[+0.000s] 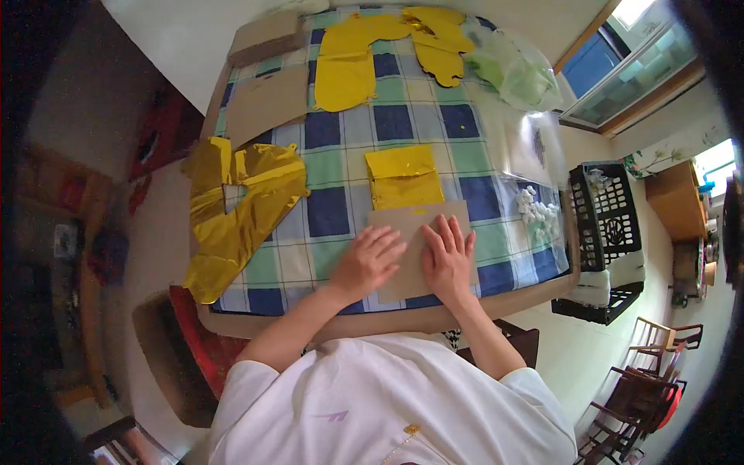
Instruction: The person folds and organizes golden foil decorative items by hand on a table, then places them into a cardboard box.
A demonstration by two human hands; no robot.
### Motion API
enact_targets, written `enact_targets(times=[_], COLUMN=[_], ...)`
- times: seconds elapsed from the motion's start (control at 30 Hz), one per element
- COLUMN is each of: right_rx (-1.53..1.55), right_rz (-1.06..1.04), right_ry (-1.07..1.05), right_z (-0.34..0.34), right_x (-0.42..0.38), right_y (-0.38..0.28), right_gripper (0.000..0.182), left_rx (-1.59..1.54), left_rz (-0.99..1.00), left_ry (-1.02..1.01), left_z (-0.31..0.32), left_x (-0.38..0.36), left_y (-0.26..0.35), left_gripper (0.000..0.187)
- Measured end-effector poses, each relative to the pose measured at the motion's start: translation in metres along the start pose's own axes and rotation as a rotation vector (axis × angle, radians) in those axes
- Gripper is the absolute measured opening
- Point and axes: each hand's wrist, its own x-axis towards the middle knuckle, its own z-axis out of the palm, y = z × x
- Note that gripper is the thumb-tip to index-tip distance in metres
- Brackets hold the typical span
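A flat piece of brown cardboard (415, 271) lies on the checked tablecloth in front of me. My left hand (370, 260) rests over its left side, fingers stretched and slightly apart. On its right side my right hand (448, 256) lies flat with the fingers spread. Just beyond the cardboard's far edge is a folded gold foil sheet (403, 174), partly covered by it. A small yellow spot shows near the cardboard's top edge. Neither hand grips anything that I can see.
Gold foil balloons lie flat at the left (248, 201) and far side (345, 66). More cardboard (271, 101) sits at the back left. Clear plastic bags (515, 74) and small white pieces (536, 213) are on the right. A black crate (608, 225) stands beyond the right edge.
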Motion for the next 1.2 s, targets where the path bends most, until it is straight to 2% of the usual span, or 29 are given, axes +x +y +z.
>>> enact_targets(times=[0.07, 0.17, 0.23, 0.3, 0.37, 0.47, 0.57, 0.6, 0.7, 0.8, 0.9, 1.0, 1.1, 1.17, 1.2], right_rx=[0.036, 0.244, 0.274, 0.262, 0.369, 0.705, 0.350, 0.256, 0.073, 0.120, 0.292, 0.266, 0.434, 0.644, 0.527], right_rz=[0.001, 0.064, -0.012, -0.073, -0.101, -0.028, -0.284, -0.305, -0.282, -0.231, -0.198, -0.222, -0.307, -0.249, -0.353], right_ry=[-0.024, -0.093, 0.034, 0.067, -0.078, -0.572, -0.664, -0.649, -0.623, -0.684, -0.654, -0.530, -0.360, -0.213, -0.201], right_z=[-0.001, -0.011, -0.011, -0.014, -0.014, 0.018, 0.018, 0.022, 0.028, 0.023, 0.018, -0.021, -0.056, -0.064, -0.079], right_x=[0.000, 0.021, 0.061, 0.108, 0.154, 0.216, 0.247, 0.250, 0.255, 0.256, 0.253, 0.237, 0.203, 0.160, 0.139], right_y=[0.003, 0.025, 0.041, 0.041, 0.044, 0.070, 0.073, 0.073, 0.073, 0.071, 0.069, 0.046, 0.041, 0.051, 0.049], right_gripper=[0.043, 0.043, 0.042, 0.039, 0.035, 0.036, 0.040, 0.045, 0.044, 0.036, 0.028, 0.018, 0.015, 0.017, 0.015], left_rx=[0.016, 0.067, 0.076, 0.077, 0.101, 0.158, 0.166, 0.169, 0.158, 0.155, 0.166, 0.155, 0.126, 0.117, 0.117], left_rz=[0.021, 0.011, 0.023, 0.026, 0.038, 0.039, 0.000, -0.002, -0.004, -0.023, -0.041, -0.048, -0.057, -0.053, -0.046], left_ry=[-0.034, -0.058, -0.057, -0.055, -0.059, -0.082, -0.129, -0.138, -0.118, -0.098, -0.090, -0.081, -0.073, -0.062, -0.053], left_z=[0.002, 0.007, 0.008, 0.009, 0.011, 0.014, 0.011, 0.009, 0.013, 0.019, 0.020, 0.022, 0.020, 0.020, 0.023], left_x=[0.001, -0.002, -0.002, -0.003, -0.004, -0.006, -0.007, -0.006, -0.008, -0.010, -0.011, -0.012, -0.010, -0.010, -0.010], left_y=[0.005, 0.003, 0.002, 0.002, 0.002, 0.003, 0.010, 0.010, 0.011, 0.013, 0.017, 0.019, 0.018, 0.017, 0.015], left_gripper=[0.043, 0.045, 0.046, 0.046, 0.046, 0.048, 0.051, 0.052, 0.054, 0.055, 0.054, 0.051, 0.049, 0.049, 0.049])
